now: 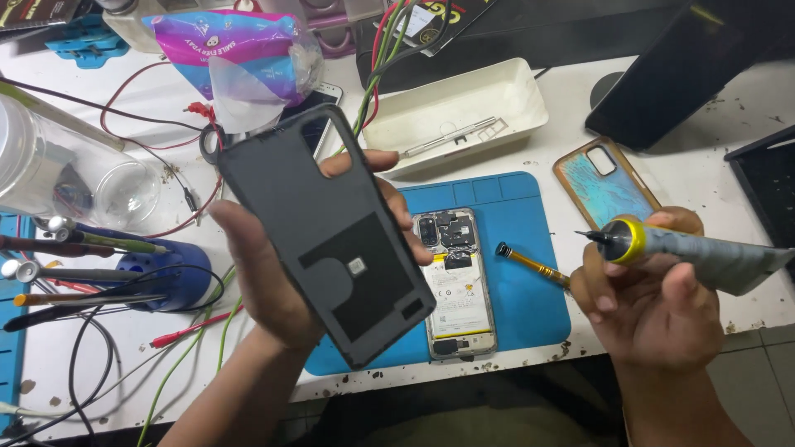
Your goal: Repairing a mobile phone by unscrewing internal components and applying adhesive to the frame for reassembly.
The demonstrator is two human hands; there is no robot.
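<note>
The white desk (662, 178) carries a blue mat (522, 248) at its near edge, an opened phone (455, 285) lying on it. The left hand (273, 273) clasps a dark back cover (319, 228) by its sides, lifted above the mat — hiding the phone's left side. The right hand (654, 310), off the mat's right edge, wraps a grey electric screwdriver (696, 252). Behind the mat sits a cream tray (460, 108); toward the right edge, a turquoise case (604, 184) — nearer, a brass-handled tool (534, 265).

Opened phone (454, 281) on mat (522, 248), tray (457, 112) behind it
</note>
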